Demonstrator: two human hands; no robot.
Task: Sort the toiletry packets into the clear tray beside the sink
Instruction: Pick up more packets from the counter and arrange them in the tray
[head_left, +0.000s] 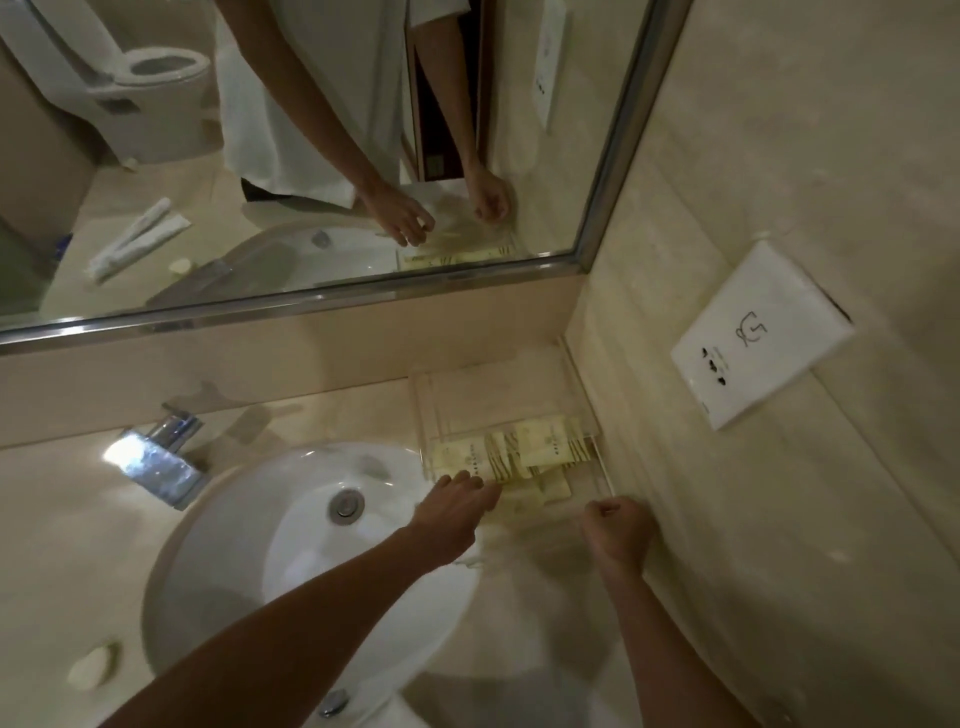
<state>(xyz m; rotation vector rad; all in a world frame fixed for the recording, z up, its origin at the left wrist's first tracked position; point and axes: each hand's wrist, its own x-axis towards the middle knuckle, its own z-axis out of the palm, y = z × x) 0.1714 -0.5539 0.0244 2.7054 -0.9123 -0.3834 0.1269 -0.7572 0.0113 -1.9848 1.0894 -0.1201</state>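
Now left hand (457, 506) reaches w/ relaxed fingers onto packets (524, 454) in clear tray (431, 410), table's back-right corner; right hand (618, 530) fisted, seemingly empty. Risk: nudge scatters packets toward sink (270, 545).

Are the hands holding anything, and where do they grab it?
The left hand touches the near end of a yellow packet. The right hand is curled; anything inside cannot be told.

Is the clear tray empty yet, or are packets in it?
Not empty. Several pale yellow packets lie in the clear tray, bunched at its near end; the far part looks bare.
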